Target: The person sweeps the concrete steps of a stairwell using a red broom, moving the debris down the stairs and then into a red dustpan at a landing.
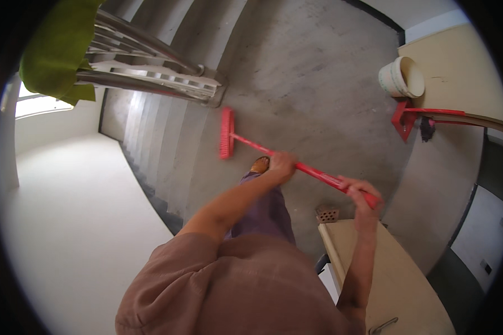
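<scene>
A red push broom (255, 146) slants across the view before me. Its long bristled head (226, 133) is over the concrete landing, close to the top edge of the descending stairs. My left hand (283, 167) is closed around the middle of the handle. My right hand (364, 194) grips the handle near its upper end, at the right. Motion blurs both hands slightly. My sandalled foot (260, 165) stands on the landing just below the left hand.
Stairs (163, 146) descend at left beside a metal railing (151, 81) with a green cloth (60, 54) hanging over it. More steps (197, 29) lie at the top. A white bucket (392, 79) and red dustpan (403, 121) stand right. A perforated brick (327, 214) sits by an open door (394, 268).
</scene>
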The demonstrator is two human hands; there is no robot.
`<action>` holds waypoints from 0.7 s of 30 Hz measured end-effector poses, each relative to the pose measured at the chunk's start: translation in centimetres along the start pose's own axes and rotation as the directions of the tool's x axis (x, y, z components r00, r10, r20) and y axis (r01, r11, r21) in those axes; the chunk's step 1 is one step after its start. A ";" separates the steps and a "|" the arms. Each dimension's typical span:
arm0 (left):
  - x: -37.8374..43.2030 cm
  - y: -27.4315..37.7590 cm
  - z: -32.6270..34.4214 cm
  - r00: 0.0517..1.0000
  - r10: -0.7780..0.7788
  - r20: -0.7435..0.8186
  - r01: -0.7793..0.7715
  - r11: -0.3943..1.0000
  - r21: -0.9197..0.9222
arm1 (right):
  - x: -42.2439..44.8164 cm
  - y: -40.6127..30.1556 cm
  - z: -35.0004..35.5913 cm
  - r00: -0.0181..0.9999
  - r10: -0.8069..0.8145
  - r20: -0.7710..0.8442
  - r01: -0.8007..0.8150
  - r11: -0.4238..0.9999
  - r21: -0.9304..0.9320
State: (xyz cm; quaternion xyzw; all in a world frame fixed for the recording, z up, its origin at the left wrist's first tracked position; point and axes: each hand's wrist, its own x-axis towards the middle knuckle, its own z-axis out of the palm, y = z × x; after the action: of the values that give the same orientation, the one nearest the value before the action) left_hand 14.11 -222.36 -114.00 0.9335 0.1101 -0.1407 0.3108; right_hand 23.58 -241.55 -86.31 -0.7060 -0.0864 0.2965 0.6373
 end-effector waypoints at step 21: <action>-3.2 23.0 0.5 0.633 0.740 -0.230 -0.718 0.450 -0.530 | -21.2 -2.7 -6.2 0.833 -0.234 -0.501 0.178 0.971 -0.158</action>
State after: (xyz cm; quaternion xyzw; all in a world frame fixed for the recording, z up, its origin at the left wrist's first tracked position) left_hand 17.74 -241.09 -100.71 0.7453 -0.2688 0.0303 0.6094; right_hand 10.39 -256.89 -77.19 -0.7785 -0.0032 0.0209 0.6273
